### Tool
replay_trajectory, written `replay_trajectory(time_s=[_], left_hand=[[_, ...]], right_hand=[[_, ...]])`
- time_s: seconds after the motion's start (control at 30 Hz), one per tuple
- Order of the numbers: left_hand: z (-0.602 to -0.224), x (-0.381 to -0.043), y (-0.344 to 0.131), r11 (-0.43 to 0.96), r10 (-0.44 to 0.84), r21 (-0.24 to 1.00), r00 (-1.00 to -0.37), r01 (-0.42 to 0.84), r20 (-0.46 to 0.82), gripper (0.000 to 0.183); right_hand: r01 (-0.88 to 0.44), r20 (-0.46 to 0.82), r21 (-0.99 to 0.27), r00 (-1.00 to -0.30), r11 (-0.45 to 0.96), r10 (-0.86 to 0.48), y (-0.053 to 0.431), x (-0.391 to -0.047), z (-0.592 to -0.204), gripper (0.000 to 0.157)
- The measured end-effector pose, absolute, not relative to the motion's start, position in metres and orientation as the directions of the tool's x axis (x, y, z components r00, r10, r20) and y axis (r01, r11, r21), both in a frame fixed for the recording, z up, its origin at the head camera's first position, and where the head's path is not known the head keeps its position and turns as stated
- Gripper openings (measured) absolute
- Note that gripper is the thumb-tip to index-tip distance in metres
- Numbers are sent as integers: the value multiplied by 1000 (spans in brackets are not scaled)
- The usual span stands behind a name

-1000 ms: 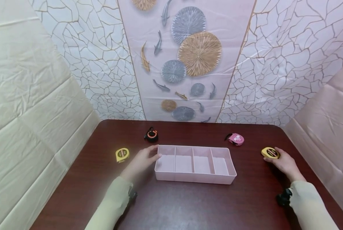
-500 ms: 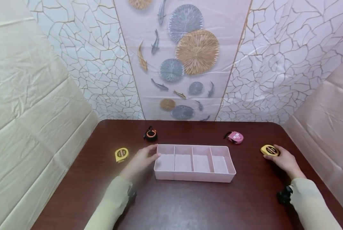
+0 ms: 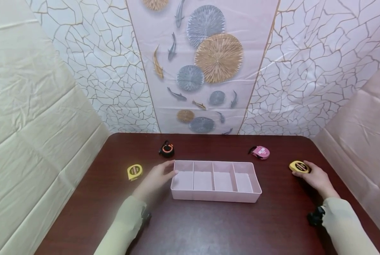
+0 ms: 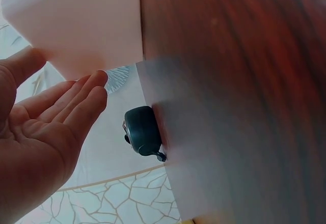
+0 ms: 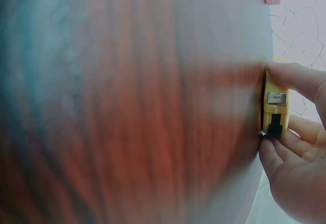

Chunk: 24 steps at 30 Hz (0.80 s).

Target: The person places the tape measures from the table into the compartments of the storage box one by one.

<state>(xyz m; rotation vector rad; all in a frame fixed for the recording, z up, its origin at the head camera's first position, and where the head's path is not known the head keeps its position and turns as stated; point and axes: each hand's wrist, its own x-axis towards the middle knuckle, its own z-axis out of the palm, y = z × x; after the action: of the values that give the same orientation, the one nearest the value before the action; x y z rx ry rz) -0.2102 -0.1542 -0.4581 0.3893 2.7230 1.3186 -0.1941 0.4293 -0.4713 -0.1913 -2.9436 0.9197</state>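
Note:
A pink plastic divided box (image 3: 216, 196) lies on the dark wooden table, its compartments empty. At its left end my left hand (image 3: 155, 177) touches the box near the back corner. The left wrist view shows its thumb and loosely straight fingers (image 4: 86, 99) against the box wall. Off to the right, my right hand (image 3: 318, 179) pinches a yellow tape measure (image 3: 299, 166) lying flat on the table. In the right wrist view the thumb is on one side of the yellow case (image 5: 277, 113) and the fingers on the other.
Left of the box lies another yellow tape measure (image 3: 134, 171). Behind it are a black-and-orange tape measure (image 3: 167, 150) and a pink tape measure (image 3: 260, 152). Patterned cloth (image 3: 190, 102) hangs behind the dark table (image 3: 190, 230), with pale cloth at both sides.
The head view has shifted slightly from a second ago. Both hands, the box and the tape measures keep their places on the table.

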Motion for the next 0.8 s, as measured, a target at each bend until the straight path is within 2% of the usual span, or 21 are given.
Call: replay_trajectory(time_s=[0.8], left_hand=[[-457,-210,-154,575,284,792,-958,206,43,55]], right_hand=[[106,74,-581,-980,807,183,437,-197,-464,80]])
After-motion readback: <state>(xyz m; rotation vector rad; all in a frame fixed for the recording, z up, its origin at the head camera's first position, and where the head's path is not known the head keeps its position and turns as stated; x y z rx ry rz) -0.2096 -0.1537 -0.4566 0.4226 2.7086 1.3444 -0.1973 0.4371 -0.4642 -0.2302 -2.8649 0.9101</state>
